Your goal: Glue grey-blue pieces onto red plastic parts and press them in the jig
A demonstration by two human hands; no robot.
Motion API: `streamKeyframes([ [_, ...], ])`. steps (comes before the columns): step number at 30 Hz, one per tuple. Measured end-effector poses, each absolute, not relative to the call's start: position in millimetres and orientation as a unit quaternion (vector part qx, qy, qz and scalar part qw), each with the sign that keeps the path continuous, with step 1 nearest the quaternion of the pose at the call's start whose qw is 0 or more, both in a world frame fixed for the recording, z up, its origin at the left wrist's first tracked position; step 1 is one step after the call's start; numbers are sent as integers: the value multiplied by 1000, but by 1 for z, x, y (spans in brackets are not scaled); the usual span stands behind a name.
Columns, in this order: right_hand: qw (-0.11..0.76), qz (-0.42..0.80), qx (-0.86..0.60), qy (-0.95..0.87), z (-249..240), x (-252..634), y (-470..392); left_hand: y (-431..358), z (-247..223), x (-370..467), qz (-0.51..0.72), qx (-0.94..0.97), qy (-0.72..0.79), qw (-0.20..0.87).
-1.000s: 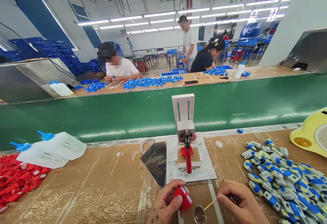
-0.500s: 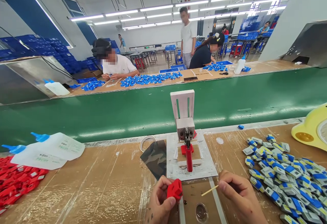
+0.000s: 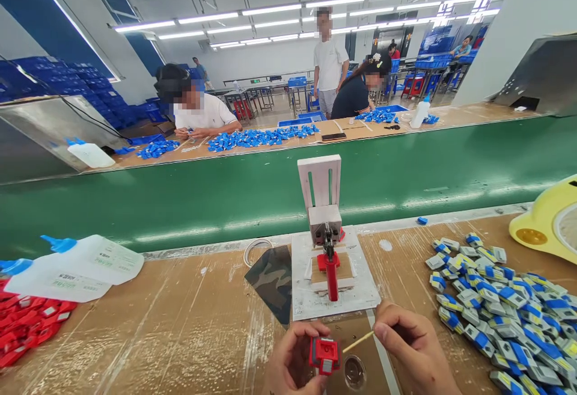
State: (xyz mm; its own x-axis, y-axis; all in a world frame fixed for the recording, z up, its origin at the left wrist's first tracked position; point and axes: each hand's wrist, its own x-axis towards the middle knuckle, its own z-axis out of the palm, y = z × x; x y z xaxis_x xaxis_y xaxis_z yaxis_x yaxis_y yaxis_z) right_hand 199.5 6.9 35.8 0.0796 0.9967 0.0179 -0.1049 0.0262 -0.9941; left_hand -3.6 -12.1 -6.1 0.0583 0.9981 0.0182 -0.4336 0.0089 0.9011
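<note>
Low over the worktop (image 3: 180, 329), the left hand (image 3: 293, 362) has its fingers closed around a small red plastic part (image 3: 324, 354), while the right hand (image 3: 412, 347) pinches a thin wooden stick (image 3: 358, 342) whose tip points at that part. Just below them a small round metal dish (image 3: 354, 373) lies on the worktop, and behind them stands a white jig (image 3: 331, 263) with a red-handled clamp. A heap of blue and white parts (image 3: 496, 305) lies to the right, red parts (image 3: 27, 326) and two glue bottles (image 3: 76, 266) to the left.
</note>
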Motion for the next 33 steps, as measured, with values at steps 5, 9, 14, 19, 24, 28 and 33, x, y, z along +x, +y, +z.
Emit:
streamKeyframes([
  [5,542,483,-479,-494,38,187,2,-15,-15,3,605,451,364,546],
  [9,520,456,-481,-539,30,185,1,-14,-16,1,601,486,357,524],
  [14,488,417,-488,-592,27,187,0,-15,-17,1,604,494,354,516],
  [19,463,403,-482,-625,30,203,3,-17,-17,1,604,503,379,489],
  [24,435,352,-461,-689,33,219,6,-9,-15,-19,557,576,380,462],
  [28,325,309,-419,-789,29,219,5,-6,-17,-27,549,577,395,457],
  [33,360,314,-442,-760,29,222,5,-10,-19,-18,554,555,431,447],
])
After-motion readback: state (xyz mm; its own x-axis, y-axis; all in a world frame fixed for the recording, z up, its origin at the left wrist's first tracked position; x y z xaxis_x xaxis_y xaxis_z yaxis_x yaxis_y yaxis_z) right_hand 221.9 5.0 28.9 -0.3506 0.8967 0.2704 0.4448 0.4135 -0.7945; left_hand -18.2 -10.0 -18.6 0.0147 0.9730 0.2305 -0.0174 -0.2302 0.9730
